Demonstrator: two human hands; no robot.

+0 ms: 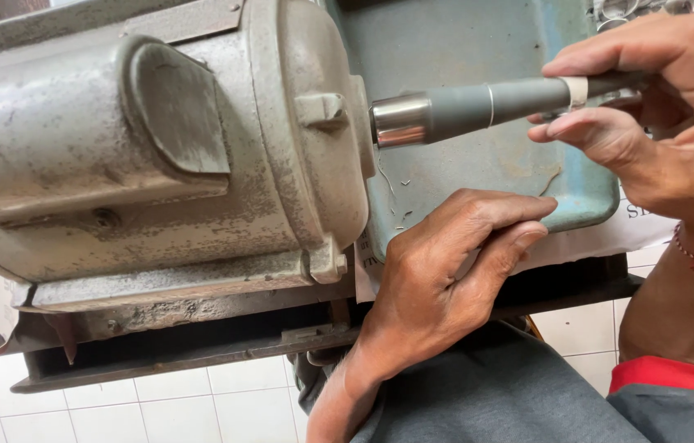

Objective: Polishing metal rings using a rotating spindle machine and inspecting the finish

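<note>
Beside grey motor (158, 156), right hand (659, 107) gripping rod (486, 102)

White tiled floor (158, 406) below a dark workbench edge (199, 349), in even daylight

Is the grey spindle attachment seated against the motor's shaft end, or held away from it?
Seated: the grey tapered spindle has its metal collar butted against the motor end, with the right hand gripping its far end.
</note>
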